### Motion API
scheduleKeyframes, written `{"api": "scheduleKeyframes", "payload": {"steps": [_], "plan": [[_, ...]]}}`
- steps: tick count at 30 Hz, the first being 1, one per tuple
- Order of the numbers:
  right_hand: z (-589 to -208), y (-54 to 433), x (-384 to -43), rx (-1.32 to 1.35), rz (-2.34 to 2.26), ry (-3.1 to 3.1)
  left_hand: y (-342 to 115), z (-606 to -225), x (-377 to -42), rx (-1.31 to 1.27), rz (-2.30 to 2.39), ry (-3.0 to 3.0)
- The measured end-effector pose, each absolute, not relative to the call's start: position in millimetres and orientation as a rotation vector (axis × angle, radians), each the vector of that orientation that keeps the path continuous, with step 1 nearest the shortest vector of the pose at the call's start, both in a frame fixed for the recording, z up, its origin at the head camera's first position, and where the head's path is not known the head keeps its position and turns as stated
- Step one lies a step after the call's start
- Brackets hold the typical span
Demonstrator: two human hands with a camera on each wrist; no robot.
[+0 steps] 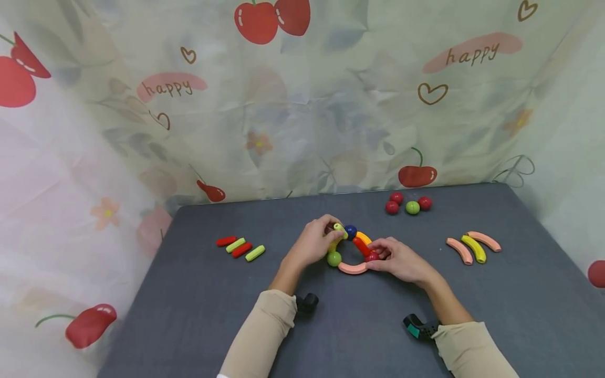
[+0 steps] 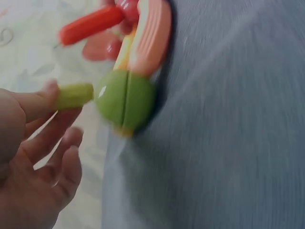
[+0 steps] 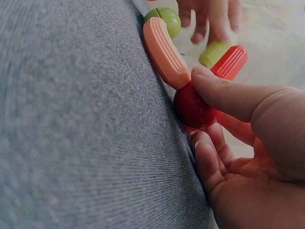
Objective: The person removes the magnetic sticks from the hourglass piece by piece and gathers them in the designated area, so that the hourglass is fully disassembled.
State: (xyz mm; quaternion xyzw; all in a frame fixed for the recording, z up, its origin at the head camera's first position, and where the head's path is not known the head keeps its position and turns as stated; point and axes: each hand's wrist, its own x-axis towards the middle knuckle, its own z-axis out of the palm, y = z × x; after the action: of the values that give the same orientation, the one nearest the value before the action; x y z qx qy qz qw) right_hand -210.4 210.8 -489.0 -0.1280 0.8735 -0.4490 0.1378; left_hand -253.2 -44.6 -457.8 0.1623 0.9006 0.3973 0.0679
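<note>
A ring of toy pieces lies on the grey table: a green ball (image 1: 334,259), a pink curved piece (image 1: 353,269), a red ball (image 3: 193,107), an orange curved piece (image 1: 364,238) and a blue ball (image 1: 351,231). From the red ball a short red stick (image 3: 230,63) slants upward. My right hand (image 1: 399,258) pinches the red ball between thumb and fingers. My left hand (image 1: 312,241), at the ring's left side, pinches a light green stick (image 2: 75,96) by one end. A yellow curved piece above the green ball is partly hidden by that hand.
Red and light green sticks (image 1: 242,249) lie at the left of the table (image 1: 198,315). Several red balls (image 1: 392,207) and a green ball (image 1: 413,208) sit at the back. To the right are pink curved pieces (image 1: 459,251) and a yellow one (image 1: 474,249). A patterned cloth (image 1: 307,121) hangs behind.
</note>
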Motion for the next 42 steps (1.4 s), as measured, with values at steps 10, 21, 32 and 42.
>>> {"api": "scheduleKeyframes", "payload": {"steps": [10,21,32,42], "plan": [[-488,213,-210,-0.349,-1.275,2.550,-143,-454,-261,0.132,1.082,3.013],[-491,212,-210,-0.350,-1.269,2.542,-191,-465,-265,-0.098,0.913,3.067],[-491,212,-211,-0.372,-1.292,2.532,-70,-444,-219,0.505,1.117,2.887],[-495,212,-211,-0.425,-1.326,2.535,-7,-449,-214,0.634,1.029,2.819]]}}
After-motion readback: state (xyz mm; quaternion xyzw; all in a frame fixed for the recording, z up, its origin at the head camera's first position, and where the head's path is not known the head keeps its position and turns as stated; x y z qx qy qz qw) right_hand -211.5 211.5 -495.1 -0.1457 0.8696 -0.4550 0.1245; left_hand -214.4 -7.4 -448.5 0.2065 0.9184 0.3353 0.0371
